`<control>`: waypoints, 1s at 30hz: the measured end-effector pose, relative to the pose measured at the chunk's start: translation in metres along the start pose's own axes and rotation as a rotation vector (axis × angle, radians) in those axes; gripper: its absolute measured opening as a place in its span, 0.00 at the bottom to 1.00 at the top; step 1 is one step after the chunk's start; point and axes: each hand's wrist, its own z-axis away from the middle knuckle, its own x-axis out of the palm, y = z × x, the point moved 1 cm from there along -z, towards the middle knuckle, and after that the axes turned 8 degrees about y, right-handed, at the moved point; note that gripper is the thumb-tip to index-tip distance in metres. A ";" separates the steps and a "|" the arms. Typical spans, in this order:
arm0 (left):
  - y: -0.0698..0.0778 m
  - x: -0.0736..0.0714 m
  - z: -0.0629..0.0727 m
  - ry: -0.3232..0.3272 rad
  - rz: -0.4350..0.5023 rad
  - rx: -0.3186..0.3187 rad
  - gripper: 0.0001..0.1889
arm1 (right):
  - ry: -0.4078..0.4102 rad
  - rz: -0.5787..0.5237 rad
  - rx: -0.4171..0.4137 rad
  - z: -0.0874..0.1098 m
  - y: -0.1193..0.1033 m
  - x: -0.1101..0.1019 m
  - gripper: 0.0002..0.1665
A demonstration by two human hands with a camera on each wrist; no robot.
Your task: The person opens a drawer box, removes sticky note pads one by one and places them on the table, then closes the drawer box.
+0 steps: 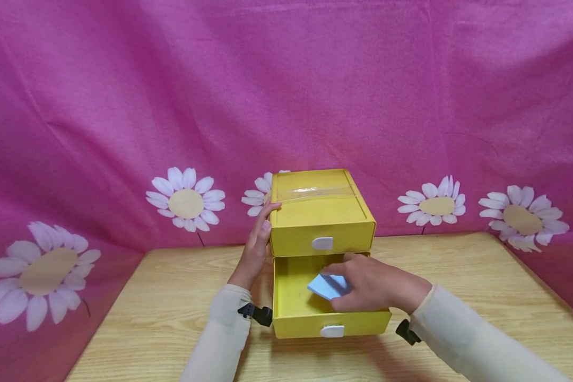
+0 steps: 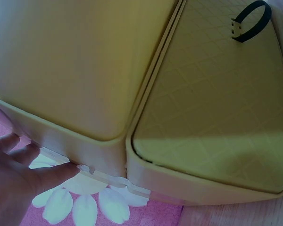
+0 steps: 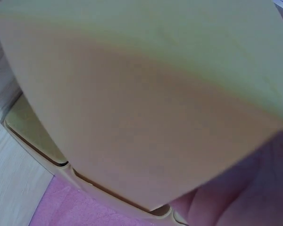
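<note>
On a pale wooden table [image 1: 172, 307], in the head view, a yellow box [image 1: 324, 212] is standing, and a strip of clear tape [image 1: 315, 193] is lying across its top. Behind the box and at both sides, a pink cloth [image 1: 286, 85] is hanging in soft folds and is showing big white flowers [image 1: 186, 203]. The upper drawer [image 1: 291, 241] is sitting closed, while the lower drawer [image 1: 298, 326] is standing pulled out; each is carrying a white tab [image 1: 332, 331]. The left hand [image 1: 255, 252] is resting against the box's left side, with fingers extended, not clenched. The right hand [image 1: 374, 284] is pinching a blue paper [image 1: 324, 286] between thumb and fingers. This paper is tilting within the lower drawer; whether it is touching the drawer floor, I cannot tell. Pale sleeves [image 1: 229, 329] are covering the forearms.

In the left wrist view, the extended fingers are touching the box's edge. A face with crossing lines is bearing a black loop [image 2: 264, 21]. Cloth and petals are appearing below, and wood at the right.

In the right wrist view, a plain yellow surface is filling most of the space, blurred. Wood is showing at the left, pink cloth beneath. Fingers are appearing at lower right, but their grasp I cannot tell from here.
</note>
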 end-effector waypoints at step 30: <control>-0.037 -0.004 -0.006 0.017 -0.017 0.029 0.26 | 0.243 0.077 -0.139 0.033 -0.003 -0.033 0.30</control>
